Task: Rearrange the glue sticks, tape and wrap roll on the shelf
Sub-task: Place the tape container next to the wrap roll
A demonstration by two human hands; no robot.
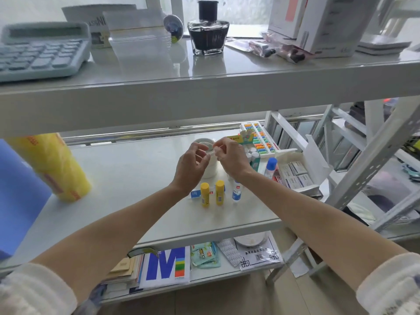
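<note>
On the middle shelf (136, 169), both hands are working the tape stack (210, 164), left hand (193, 163) loosely curled steadying it, right hand (229, 155) seemingly pinching a loose end, best kept taut.

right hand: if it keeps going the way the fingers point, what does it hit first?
The right hand points left, fingertips pinched at the top of the white tape stack. Going straight on, it would likely meet the left hand first, just across the stack top. Depth between the two is unclear.

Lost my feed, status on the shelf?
Both hands, left and right, pinching at tape stack. Two yellow glue sticks upright in front. Wrap roll far left. Nothing blocking.
</note>
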